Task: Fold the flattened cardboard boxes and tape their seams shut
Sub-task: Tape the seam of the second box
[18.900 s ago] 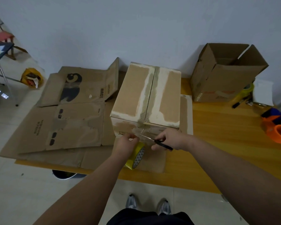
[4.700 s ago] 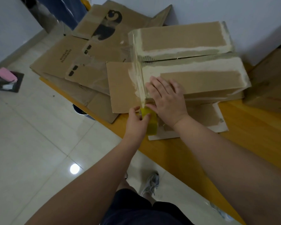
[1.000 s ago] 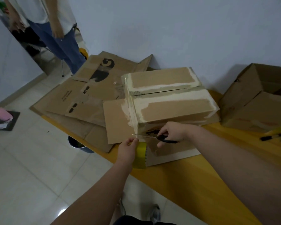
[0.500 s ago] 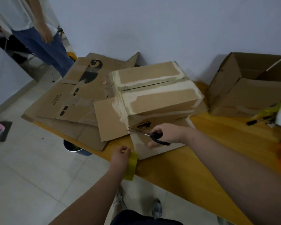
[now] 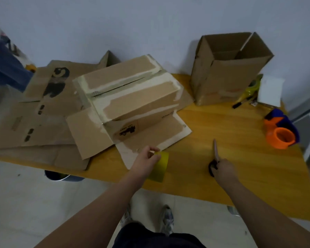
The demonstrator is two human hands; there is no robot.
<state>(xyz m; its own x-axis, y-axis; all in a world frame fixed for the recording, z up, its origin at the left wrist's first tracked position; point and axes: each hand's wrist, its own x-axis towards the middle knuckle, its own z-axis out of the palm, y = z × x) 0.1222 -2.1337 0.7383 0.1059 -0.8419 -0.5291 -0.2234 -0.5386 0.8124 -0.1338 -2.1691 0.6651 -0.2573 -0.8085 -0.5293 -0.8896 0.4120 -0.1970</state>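
Mid-table, taped box (image 5: pixel 132 97): sits on the wooden table (image 5: pixel 240 167), top flaps closed with tape along the seam. Its lower flaps are splayed flat toward the near edge and to the left.
Change, right hand (image 5: pixel 224 169): half a second back it held the scissors (image 5: pixel 215 151) against the box's near face. Now it is well right of the box over bare tabletop, gripping the black handles, blades together and pointing away. Whether the scissors touch the table: cannot tell.
Change, left hand (image 5: pixel 145 161): was below the near table edge. Now it is up at that edge, just beside the near flap, fingers curled round the yellow tape roll (image 5: pixel 161 165). The roll is apart from the box wall.
Flattened cardboard (image 5: pixel 43 113): stacked left of the box, under its left flap, covering the table's left end.
Open box (image 5: pixel 227 72): upright at the back by the wall (image 5: pixel 150 24), right of the taped box and apart from it.
Right end: orange-and-blue tape dispenser (image 5: pixel 281 136) near the right edge. Behind it, a black marker (image 5: pixel 238 105) and a white sheet (image 5: pixel 270 91).
Open room: broad bare tabletop between the near flap and the dispenser; the right hand is in it.
Edges: near edge runs under both forearms, with the floor (image 5: pixel 25 203) beyond. A dark bucket (image 5: pixel 61 176) sits under the left part, and a bystander (image 5: pixel 5 72) stands far left.
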